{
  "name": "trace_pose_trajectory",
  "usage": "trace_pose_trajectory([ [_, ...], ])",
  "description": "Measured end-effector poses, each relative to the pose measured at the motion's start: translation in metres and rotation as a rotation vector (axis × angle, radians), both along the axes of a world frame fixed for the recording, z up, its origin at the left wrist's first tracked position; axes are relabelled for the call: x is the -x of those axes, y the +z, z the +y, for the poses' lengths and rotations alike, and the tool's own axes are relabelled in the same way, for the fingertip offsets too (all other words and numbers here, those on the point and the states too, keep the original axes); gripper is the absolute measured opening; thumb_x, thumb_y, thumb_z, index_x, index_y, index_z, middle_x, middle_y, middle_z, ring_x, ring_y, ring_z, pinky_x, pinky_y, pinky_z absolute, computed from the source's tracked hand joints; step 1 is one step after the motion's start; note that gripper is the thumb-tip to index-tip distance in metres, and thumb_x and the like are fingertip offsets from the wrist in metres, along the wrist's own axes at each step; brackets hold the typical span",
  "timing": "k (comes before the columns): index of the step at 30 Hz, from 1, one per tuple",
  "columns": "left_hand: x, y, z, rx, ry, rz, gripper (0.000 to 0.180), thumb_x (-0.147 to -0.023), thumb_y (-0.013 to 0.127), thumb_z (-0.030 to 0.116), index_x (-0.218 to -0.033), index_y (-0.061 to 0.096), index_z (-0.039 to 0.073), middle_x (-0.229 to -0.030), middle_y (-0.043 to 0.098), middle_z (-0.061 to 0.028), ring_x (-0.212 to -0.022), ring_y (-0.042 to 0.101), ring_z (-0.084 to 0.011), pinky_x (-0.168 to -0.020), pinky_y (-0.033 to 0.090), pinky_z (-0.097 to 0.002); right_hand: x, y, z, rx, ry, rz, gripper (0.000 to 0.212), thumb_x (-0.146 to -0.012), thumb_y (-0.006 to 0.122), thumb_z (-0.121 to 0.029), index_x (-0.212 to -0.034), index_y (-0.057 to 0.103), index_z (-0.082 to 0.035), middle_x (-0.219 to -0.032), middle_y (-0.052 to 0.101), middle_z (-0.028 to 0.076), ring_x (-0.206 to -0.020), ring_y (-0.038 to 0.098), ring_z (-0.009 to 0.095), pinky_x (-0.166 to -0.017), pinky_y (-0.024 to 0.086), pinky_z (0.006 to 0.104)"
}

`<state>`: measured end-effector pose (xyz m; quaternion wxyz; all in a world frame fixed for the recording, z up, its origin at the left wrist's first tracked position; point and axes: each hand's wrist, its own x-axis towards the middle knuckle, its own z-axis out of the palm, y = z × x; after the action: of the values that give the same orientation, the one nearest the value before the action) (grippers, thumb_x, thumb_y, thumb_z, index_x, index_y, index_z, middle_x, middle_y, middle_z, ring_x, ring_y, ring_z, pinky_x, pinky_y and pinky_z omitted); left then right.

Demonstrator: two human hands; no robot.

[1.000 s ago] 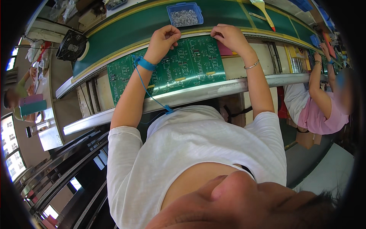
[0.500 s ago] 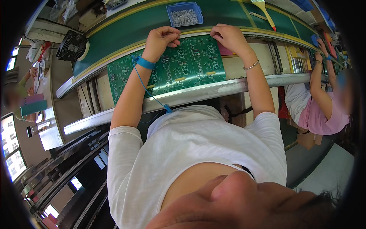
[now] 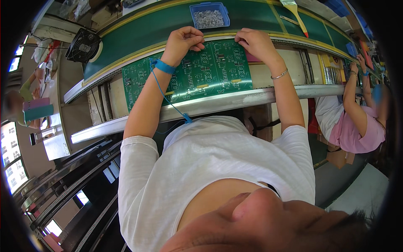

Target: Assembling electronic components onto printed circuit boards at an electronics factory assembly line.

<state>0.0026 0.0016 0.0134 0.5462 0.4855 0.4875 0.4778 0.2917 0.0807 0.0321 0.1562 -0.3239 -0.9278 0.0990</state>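
Note:
A green circuit board panel (image 3: 189, 90) lies in front of me between two metal rails, with rows of digit displays and small parts on it. Over its far edge my left hand (image 3: 182, 44) is closed, thumb and forefinger pinched together; whatever is in the pinch is too small to make out. My right hand (image 3: 257, 44) is at the panel's far right corner, its fingers bent and drawn together, and their tips hide anything between them. Beyond both hands, a blue bin (image 3: 192, 13) holds many small clear-grey parts (image 3: 209, 19).
A blue wrist strap (image 3: 165, 67) with a cord circles my left wrist. The near metal rail (image 3: 210, 99) runs along my front. A black fan (image 3: 83, 45) stands at left, a brush (image 3: 297, 17) lies at far right on the green belt (image 3: 138, 35). A co-worker (image 3: 357, 126) works at right.
The whole view has shifted slightly, so the panel and bin appear a little farther right. Both hands stay over the panel's far edge, with only slight finger movement.

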Motion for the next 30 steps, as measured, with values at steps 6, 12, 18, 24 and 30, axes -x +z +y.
trace_pose_trajectory([
  [6, -0.001, 0.0, -0.001, 0.014, -0.008, -0.025, 0.013, -0.099, 0.066, 0.005, -0.108, 0.068, -0.005, -0.094, 0.073, -0.0125, -0.079, 0.074, -0.0184, -0.069, 0.061, -0.0265, 0.023, 0.02, 0.005, -0.106, 0.027, 0.182, 0.008, -0.091, 0.07, -0.017, -0.098, 0.068, -0.012, -0.093, 0.069, 0.003, -0.084, 0.068, 0.025, -0.074, 0.055, 0.0368],
  [12, -0.004, -0.004, -0.001, -0.011, 0.019, 0.177, 0.011, -0.097, 0.068, 0.006, -0.103, 0.071, -0.003, -0.09, 0.073, -0.0077, -0.072, 0.07, -0.0137, -0.064, 0.056, -0.0241, 0.09, 0.042, 0.035, -0.37, 0.143, 0.026, 0.008, -0.085, 0.067, -0.015, -0.085, 0.074, -0.01, -0.08, 0.071, 0.012, -0.089, 0.067, 0.031, -0.08, 0.05, 0.0446],
  [18, -0.014, -0.012, -0.003, -0.243, 0.103, 0.571, 0.007, -0.088, 0.072, 0.008, -0.091, 0.073, 0.003, -0.088, 0.073, -0.0115, -0.072, 0.07, -0.023, -0.067, 0.055, -0.0353, 0.114, 0.019, 0.04, -0.359, -0.006, 0.02, 0.011, -0.082, 0.066, -0.013, -0.082, 0.077, -0.014, -0.081, 0.07, 0.008, -0.091, 0.065, 0.027, -0.086, 0.045, 0.0466],
  [24, -0.018, -0.015, -0.007, -0.457, 0.17, 0.918, 0.01, -0.087, 0.074, 0.013, -0.091, 0.073, 0.003, -0.088, 0.069, -0.0134, -0.078, 0.067, -0.032, -0.069, 0.053, -0.041, 0.108, 0.022, 0.039, -0.352, -0.033, 0.075, 0.011, -0.086, 0.065, -0.018, -0.08, 0.074, -0.015, -0.082, 0.069, 0.006, -0.091, 0.065, 0.026, -0.087, 0.044, 0.0462],
  [30, -0.024, -0.014, -0.006, -0.458, 0.192, 1.061, 0.018, -0.088, 0.074, 0.023, -0.088, 0.073, 0.005, -0.09, 0.068, -0.0124, -0.081, 0.067, -0.0356, -0.069, 0.052, -0.0461, 0.108, 0.015, 0.04, -0.417, -0.017, 0.106, 0.012, -0.09, 0.063, -0.021, -0.083, 0.069, -0.014, -0.088, 0.068, 0.006, -0.092, 0.064, 0.026, -0.086, 0.044, 0.0467],
])
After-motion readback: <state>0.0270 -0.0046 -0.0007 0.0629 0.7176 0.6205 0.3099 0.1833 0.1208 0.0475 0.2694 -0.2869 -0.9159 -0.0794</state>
